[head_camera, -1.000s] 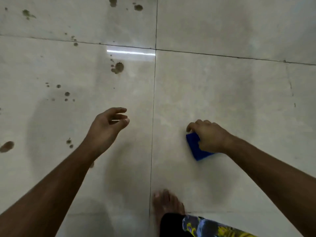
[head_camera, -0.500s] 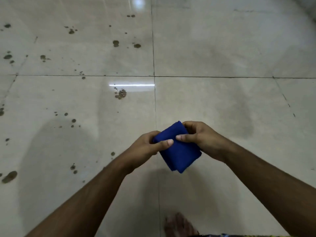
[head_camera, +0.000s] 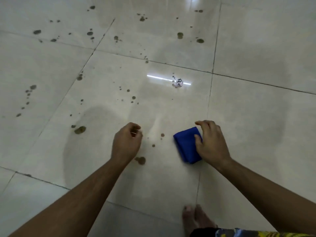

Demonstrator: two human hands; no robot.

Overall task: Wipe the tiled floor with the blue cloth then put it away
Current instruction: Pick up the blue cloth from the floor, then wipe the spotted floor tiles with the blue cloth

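Note:
A folded blue cloth (head_camera: 185, 144) lies on the pale tiled floor (head_camera: 256, 117) just right of centre. My right hand (head_camera: 211, 142) rests on the cloth's right half, palm down, thumb on the fabric and fingers arched over its far edge. My left hand (head_camera: 127, 141) hovers to the left of the cloth, fingers loosely curled, holding nothing. Dark wet spots (head_camera: 141, 160) dot the tile between and in front of my hands.
More dark drops and splashes (head_camera: 80, 130) spread across the tiles to the left and far side. A bright light reflection (head_camera: 168, 79) crosses a glistening droplet. A bare foot (head_camera: 196, 218) and a patterned garment (head_camera: 239, 233) show at the bottom right.
Half a second ago both hands held the cloth up in the air. Now the cloth is down on the floor under my right hand, and my left hand has let go and moved left.

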